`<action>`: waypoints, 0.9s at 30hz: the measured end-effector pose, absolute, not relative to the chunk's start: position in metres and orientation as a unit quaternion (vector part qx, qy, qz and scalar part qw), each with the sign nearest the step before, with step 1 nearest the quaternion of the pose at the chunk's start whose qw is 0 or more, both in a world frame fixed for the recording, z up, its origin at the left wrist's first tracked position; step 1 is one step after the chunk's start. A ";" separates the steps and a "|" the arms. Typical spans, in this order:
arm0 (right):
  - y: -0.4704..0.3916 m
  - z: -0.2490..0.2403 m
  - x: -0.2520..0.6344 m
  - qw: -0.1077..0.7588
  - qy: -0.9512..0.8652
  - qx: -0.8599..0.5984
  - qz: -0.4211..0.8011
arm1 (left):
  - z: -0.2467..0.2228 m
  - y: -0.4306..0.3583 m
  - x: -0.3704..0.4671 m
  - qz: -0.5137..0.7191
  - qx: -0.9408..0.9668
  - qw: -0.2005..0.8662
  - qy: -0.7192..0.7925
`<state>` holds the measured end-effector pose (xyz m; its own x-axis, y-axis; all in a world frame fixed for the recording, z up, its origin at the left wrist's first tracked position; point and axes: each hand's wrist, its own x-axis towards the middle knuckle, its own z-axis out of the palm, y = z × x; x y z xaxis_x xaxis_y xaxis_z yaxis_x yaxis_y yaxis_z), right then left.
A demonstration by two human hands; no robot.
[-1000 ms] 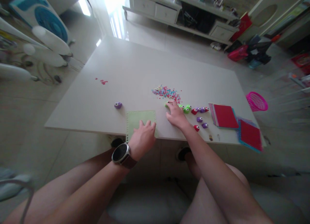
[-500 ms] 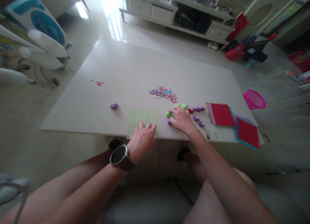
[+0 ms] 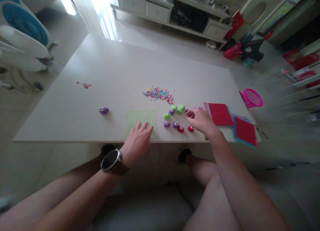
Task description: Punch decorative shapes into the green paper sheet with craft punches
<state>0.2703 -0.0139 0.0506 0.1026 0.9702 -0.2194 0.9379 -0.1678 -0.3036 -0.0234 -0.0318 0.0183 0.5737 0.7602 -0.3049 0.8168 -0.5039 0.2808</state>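
My left hand (image 3: 138, 137) lies on a light green square sheet (image 3: 140, 116) with a dotted edge, fingers spread. A watch (image 3: 111, 160) is strapped to that wrist. My right hand (image 3: 201, 120) hovers over the right part of the table with its fingers curled together; what they hold, if anything, is hidden. Left of it stand small figures with eyes: green ones (image 3: 167, 116), purple ones (image 3: 166, 124) and red ones (image 3: 191, 128). More figures sit behind the right hand, partly covered. Apart from the others, a purple figure (image 3: 103, 110) stands left of the sheet.
Tiny coloured pieces (image 3: 160, 94) are heaped mid-table, with a few pink bits (image 3: 86, 86) far left. Two stacks of square sheets, topped by red ones (image 3: 220, 114), lie at the right. A pink basket (image 3: 251, 98) stands past the white table's (image 3: 120, 67) right edge.
My right hand has moved right, away from the green and purple figures, which now show more fully. My left hand stays on the green sheet. The camera view has shifted.
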 end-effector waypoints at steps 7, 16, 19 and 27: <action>-0.023 0.038 0.265 -0.038 -0.671 -0.680 0.293 | 0.018 -0.032 -0.024 -0.069 0.862 0.226 0.449; -0.018 0.046 0.242 -0.101 -0.678 -0.682 0.253 | 0.020 -0.035 -0.026 -0.081 0.857 0.215 0.461; -0.019 0.050 0.235 -0.015 -0.694 -0.631 0.347 | 0.017 -0.034 -0.028 -0.068 0.856 0.226 0.459; -0.024 0.026 0.182 0.140 -0.696 -0.577 0.404 | 0.017 -0.032 -0.038 -0.028 0.855 0.269 0.442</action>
<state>0.1823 -0.0244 0.0259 -0.2952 0.9160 -0.2718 0.6894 0.0072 -0.7243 -0.0380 -0.0316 0.0165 0.6083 0.7401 -0.2867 0.7708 -0.4647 0.4357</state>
